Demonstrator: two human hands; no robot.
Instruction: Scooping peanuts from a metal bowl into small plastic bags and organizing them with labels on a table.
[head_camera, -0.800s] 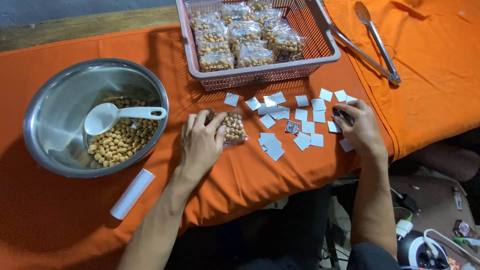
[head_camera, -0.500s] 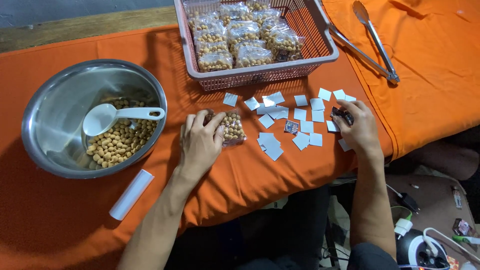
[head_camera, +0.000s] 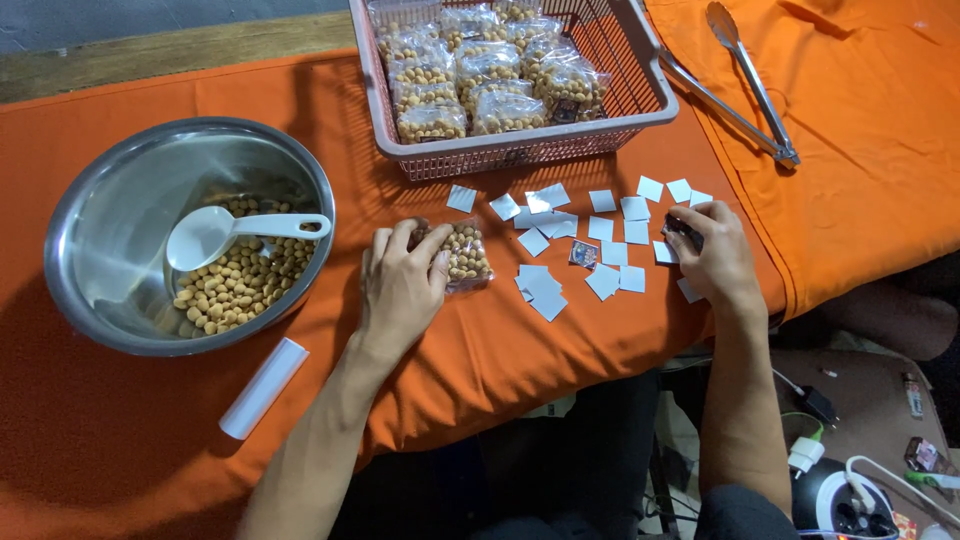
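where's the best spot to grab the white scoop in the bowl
Probably by the handle of the white scoop, coming from the right side of the steel bowl. The handle end rests up on the bowl rim, clear of the nuts, while its cup lies down inside. The left hand, on a small bag, is nearest.

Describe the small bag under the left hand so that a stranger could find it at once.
Start at the steel bowl on the orange cloth and move right to the left hand. Its fingers press a clear nut bag. This bag alone lies on the cloth; the others fill the pink basket.
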